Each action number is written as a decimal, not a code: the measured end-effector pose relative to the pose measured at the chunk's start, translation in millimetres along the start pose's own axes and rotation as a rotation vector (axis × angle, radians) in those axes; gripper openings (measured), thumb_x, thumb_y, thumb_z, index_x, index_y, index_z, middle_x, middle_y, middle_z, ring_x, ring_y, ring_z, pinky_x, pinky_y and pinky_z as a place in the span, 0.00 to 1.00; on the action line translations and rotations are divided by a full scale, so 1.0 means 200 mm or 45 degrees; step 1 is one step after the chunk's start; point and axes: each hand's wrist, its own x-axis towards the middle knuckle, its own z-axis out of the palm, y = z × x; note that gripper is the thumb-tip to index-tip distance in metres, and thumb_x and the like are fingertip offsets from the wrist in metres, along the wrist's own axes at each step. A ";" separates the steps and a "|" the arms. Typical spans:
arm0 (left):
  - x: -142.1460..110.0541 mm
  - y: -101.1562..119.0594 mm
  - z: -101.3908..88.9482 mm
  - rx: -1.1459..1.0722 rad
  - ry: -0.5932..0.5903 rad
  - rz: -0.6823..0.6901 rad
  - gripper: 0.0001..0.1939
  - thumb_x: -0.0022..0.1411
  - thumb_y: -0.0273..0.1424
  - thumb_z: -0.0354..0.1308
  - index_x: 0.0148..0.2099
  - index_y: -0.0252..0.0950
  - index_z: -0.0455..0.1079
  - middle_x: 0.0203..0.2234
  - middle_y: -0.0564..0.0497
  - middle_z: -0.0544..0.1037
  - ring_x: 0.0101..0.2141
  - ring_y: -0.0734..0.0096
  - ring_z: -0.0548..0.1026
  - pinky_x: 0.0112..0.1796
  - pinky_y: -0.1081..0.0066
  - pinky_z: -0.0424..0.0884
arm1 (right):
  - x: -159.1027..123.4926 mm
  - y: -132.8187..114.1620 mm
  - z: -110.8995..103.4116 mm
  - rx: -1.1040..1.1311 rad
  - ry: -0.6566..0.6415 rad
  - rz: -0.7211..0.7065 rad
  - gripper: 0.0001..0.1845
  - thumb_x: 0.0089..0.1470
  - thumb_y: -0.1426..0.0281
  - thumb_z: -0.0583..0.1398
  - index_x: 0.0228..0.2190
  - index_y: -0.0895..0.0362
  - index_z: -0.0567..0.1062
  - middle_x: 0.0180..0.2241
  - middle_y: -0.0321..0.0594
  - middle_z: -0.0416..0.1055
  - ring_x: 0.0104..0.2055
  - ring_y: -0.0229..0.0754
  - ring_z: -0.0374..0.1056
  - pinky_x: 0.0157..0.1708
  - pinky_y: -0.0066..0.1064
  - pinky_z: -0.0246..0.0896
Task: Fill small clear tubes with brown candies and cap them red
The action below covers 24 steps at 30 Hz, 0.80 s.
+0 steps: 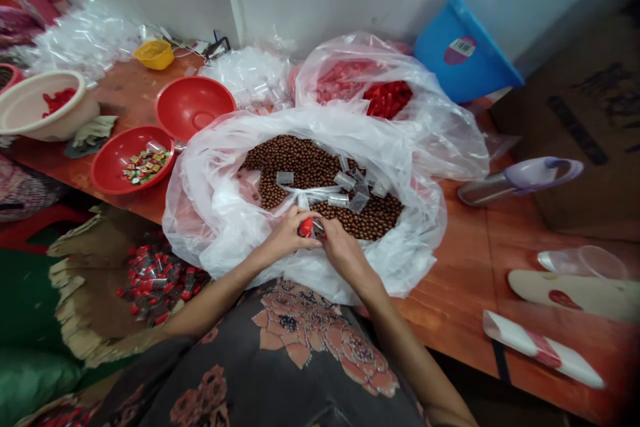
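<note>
My left hand [287, 233] is closed with its fingertips around a small red plastic cap [305, 227]. Against it, my right hand [344, 250] pinches a small clear plastic tube [318, 228]; whether cap and tube are joined I cannot tell. Both hands are over the near edge of a large white plastic bag [210, 240], opened wide. Small round brown balls [285, 155] fill it. On the balls lie several clear plastic tubes [345, 180] and a white strip-like piece [320, 195], partly hidden by my left hand.
Left stand a red bowl [107, 167] of small colourful packets, another red bowl [195, 103] and a cream basin [75, 107] with red pieces. Below, a carton [80, 293] holds red-capped tubes [157, 277]. Behind is a bag of red pieces [390, 99]; right, a blue bucket [450, 47] and bottle [487, 188].
</note>
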 end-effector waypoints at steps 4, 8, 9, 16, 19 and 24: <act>-0.06 0.04 -0.07 -0.369 0.082 -0.065 0.20 0.49 0.34 0.69 0.45 0.37 0.71 0.38 0.50 0.75 0.37 0.69 0.74 0.41 0.69 0.71 | 0.06 -0.13 0.02 0.347 0.031 -0.173 0.21 0.60 0.74 0.53 0.55 0.59 0.63 0.44 0.49 0.72 0.44 0.47 0.72 0.42 0.37 0.68; -0.14 0.03 -0.16 -0.821 0.282 -0.325 0.20 0.50 0.37 0.69 0.42 0.38 0.66 0.26 0.57 0.73 0.20 0.77 0.70 0.22 0.76 0.69 | 0.16 -0.23 0.04 0.674 0.000 -0.113 0.22 0.60 0.65 0.58 0.55 0.56 0.65 0.43 0.44 0.76 0.41 0.44 0.74 0.40 0.34 0.69; -0.15 0.03 -0.17 -0.923 0.353 -0.373 0.20 0.50 0.37 0.69 0.41 0.38 0.65 0.24 0.57 0.73 0.19 0.78 0.70 0.21 0.77 0.68 | 0.18 -0.24 0.04 0.761 -0.007 -0.097 0.21 0.59 0.64 0.58 0.53 0.55 0.67 0.42 0.42 0.76 0.40 0.43 0.74 0.40 0.33 0.69; -0.14 -0.01 -0.13 -1.343 0.484 -0.488 0.19 0.52 0.36 0.68 0.43 0.34 0.67 0.27 0.52 0.76 0.23 0.72 0.75 0.16 0.77 0.69 | 0.26 -0.22 0.07 0.935 0.248 -0.024 0.18 0.62 0.63 0.54 0.51 0.53 0.73 0.48 0.44 0.75 0.49 0.45 0.72 0.50 0.38 0.66; -0.14 0.00 -0.07 -1.390 0.540 -0.523 0.18 0.53 0.35 0.67 0.43 0.33 0.68 0.24 0.53 0.75 0.19 0.74 0.73 0.16 0.77 0.68 | 0.23 -0.20 0.07 0.798 0.290 -0.057 0.23 0.62 0.63 0.55 0.57 0.52 0.69 0.49 0.46 0.73 0.49 0.46 0.71 0.49 0.39 0.67; -0.13 0.07 0.01 -1.414 0.579 -0.488 0.18 0.51 0.36 0.68 0.40 0.33 0.68 0.22 0.56 0.74 0.17 0.77 0.70 0.16 0.77 0.68 | 0.20 -0.19 0.09 0.704 0.290 -0.111 0.21 0.61 0.59 0.56 0.52 0.55 0.72 0.46 0.46 0.74 0.46 0.46 0.71 0.46 0.37 0.69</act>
